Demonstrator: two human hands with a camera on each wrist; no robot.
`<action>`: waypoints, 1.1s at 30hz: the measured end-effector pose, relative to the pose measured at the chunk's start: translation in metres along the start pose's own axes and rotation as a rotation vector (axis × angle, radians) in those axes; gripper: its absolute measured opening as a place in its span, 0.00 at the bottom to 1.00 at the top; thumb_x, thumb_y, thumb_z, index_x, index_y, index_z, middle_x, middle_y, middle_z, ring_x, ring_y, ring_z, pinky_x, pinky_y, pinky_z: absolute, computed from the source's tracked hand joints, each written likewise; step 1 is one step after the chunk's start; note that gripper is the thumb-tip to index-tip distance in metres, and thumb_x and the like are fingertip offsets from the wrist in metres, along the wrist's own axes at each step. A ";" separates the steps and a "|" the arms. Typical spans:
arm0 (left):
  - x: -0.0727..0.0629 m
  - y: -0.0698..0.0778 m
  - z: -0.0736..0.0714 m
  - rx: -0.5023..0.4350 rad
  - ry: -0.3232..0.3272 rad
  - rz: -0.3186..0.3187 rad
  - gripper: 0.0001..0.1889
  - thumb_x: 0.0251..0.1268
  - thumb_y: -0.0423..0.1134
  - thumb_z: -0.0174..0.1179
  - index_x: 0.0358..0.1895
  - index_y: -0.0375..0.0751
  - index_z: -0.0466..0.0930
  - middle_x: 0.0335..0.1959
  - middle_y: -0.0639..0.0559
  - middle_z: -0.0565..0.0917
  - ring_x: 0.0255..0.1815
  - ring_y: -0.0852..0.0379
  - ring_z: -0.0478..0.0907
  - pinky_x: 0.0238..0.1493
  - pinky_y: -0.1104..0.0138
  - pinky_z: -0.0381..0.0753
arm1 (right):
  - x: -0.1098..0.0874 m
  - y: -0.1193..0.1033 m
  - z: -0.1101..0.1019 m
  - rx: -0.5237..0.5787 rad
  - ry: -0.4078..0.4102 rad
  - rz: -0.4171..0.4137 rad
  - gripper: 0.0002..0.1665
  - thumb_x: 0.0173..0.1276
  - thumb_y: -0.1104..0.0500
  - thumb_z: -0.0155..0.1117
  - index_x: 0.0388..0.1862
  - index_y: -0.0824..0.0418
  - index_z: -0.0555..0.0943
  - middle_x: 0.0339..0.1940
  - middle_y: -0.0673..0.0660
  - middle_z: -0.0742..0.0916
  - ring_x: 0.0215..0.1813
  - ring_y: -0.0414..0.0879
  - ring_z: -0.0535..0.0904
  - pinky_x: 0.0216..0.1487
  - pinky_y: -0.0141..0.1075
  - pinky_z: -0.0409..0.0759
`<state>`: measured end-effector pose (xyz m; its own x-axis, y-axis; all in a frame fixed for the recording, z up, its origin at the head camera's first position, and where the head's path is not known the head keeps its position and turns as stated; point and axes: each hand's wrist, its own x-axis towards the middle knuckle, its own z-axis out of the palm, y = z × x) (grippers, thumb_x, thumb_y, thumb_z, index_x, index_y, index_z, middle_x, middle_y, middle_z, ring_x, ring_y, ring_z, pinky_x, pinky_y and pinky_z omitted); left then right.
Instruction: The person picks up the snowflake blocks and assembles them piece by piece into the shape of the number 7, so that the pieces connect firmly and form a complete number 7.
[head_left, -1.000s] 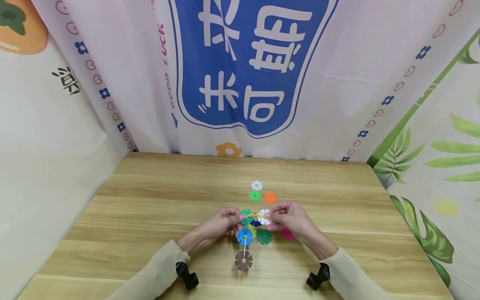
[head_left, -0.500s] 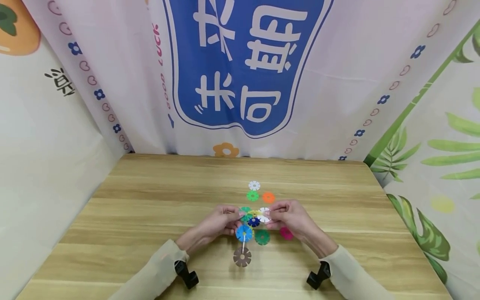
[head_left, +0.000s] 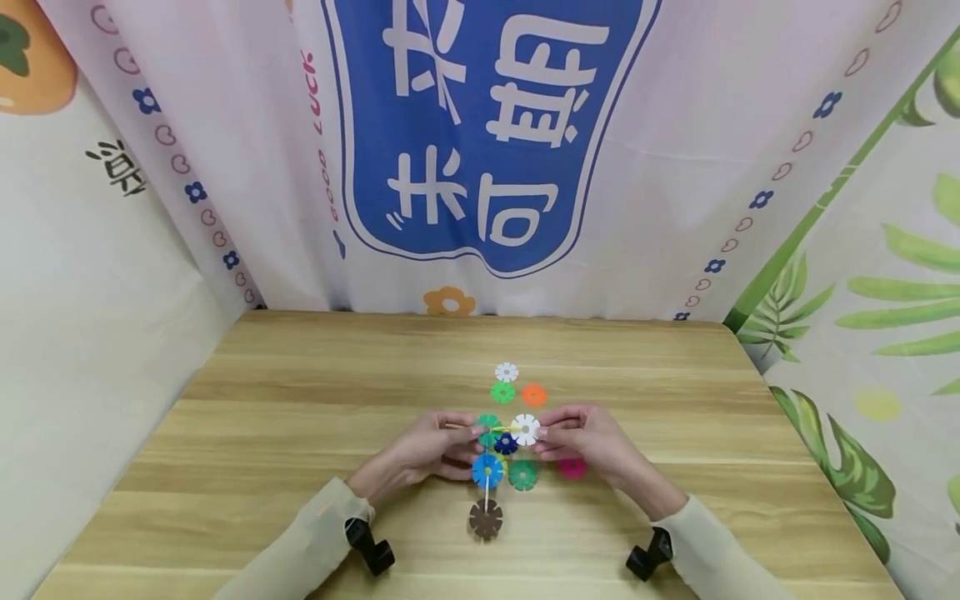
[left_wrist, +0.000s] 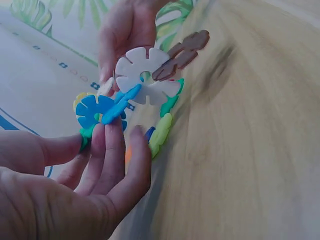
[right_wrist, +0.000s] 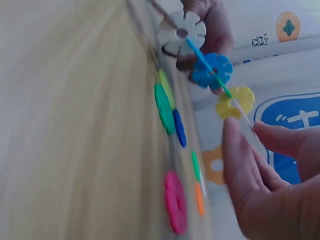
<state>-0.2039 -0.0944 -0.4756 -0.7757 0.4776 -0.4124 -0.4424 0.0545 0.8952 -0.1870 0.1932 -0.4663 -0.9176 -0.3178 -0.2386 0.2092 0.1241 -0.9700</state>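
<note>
Wood table (head_left: 300, 392); above it, left hand (head_left: 435, 446) and right hand (head_left: 588, 437) hold a plastic chain (head_left: 480, 470).
Hands apart, the left pinches the chain's green disc (head_left: 492, 422), the right its white end disc (head_left: 526, 421). It looks light, stiff and slick, best taken by the rims, near the slots, whose joints may twist loose.

a wood-grain table (head_left: 322, 367) bears a white disc (head_left: 507, 364), light green disc (head_left: 497, 392) and orange disc (head_left: 527, 396); nearer lie a navy disc (head_left: 506, 450), lime disc (left_wrist: 161, 135), darker green disc (head_left: 517, 481) and pink disc (head_left: 573, 468).
</note>
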 end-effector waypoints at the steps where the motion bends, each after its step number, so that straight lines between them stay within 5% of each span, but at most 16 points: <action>1: 0.000 0.000 -0.001 -0.002 -0.003 0.002 0.08 0.77 0.38 0.62 0.52 0.40 0.83 0.34 0.51 0.90 0.32 0.59 0.88 0.45 0.55 0.95 | -0.002 -0.001 -0.003 -0.088 0.025 -0.017 0.19 0.71 0.64 0.71 0.55 0.73 0.81 0.44 0.63 0.91 0.44 0.51 0.91 0.53 0.43 0.93; 6: 0.000 0.002 -0.005 -0.030 0.015 0.021 0.12 0.76 0.38 0.63 0.55 0.36 0.83 0.35 0.49 0.90 0.35 0.57 0.90 0.48 0.54 0.95 | -0.012 -0.002 -0.015 -0.632 0.115 -0.117 0.19 0.62 0.58 0.81 0.48 0.65 0.86 0.46 0.59 0.90 0.48 0.48 0.86 0.55 0.43 0.90; 10: 0.000 0.003 -0.009 -0.033 0.044 0.037 0.17 0.75 0.37 0.64 0.60 0.31 0.82 0.38 0.47 0.90 0.37 0.56 0.90 0.48 0.58 0.94 | -0.019 -0.001 -0.017 -0.865 0.095 -0.119 0.20 0.55 0.57 0.86 0.43 0.61 0.87 0.40 0.53 0.88 0.43 0.46 0.81 0.48 0.41 0.85; 17: 0.000 0.003 -0.011 -0.070 0.048 0.042 0.19 0.75 0.33 0.63 0.63 0.26 0.79 0.38 0.45 0.91 0.38 0.56 0.91 0.50 0.60 0.94 | -0.023 0.004 -0.017 -0.838 0.057 -0.084 0.15 0.56 0.59 0.85 0.37 0.59 0.85 0.33 0.52 0.85 0.36 0.43 0.76 0.36 0.29 0.77; 33: -0.001 0.003 -0.016 -0.080 0.038 0.074 0.16 0.76 0.30 0.60 0.60 0.22 0.77 0.36 0.47 0.91 0.37 0.56 0.91 0.48 0.63 0.94 | -0.018 0.005 -0.018 -0.724 0.028 -0.096 0.13 0.57 0.69 0.80 0.35 0.60 0.84 0.31 0.52 0.86 0.35 0.44 0.80 0.33 0.29 0.83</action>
<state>-0.2117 -0.1091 -0.4751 -0.8236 0.4442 -0.3528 -0.4163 -0.0509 0.9078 -0.1749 0.2163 -0.4661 -0.9309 -0.3360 -0.1434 -0.1398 0.6903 -0.7099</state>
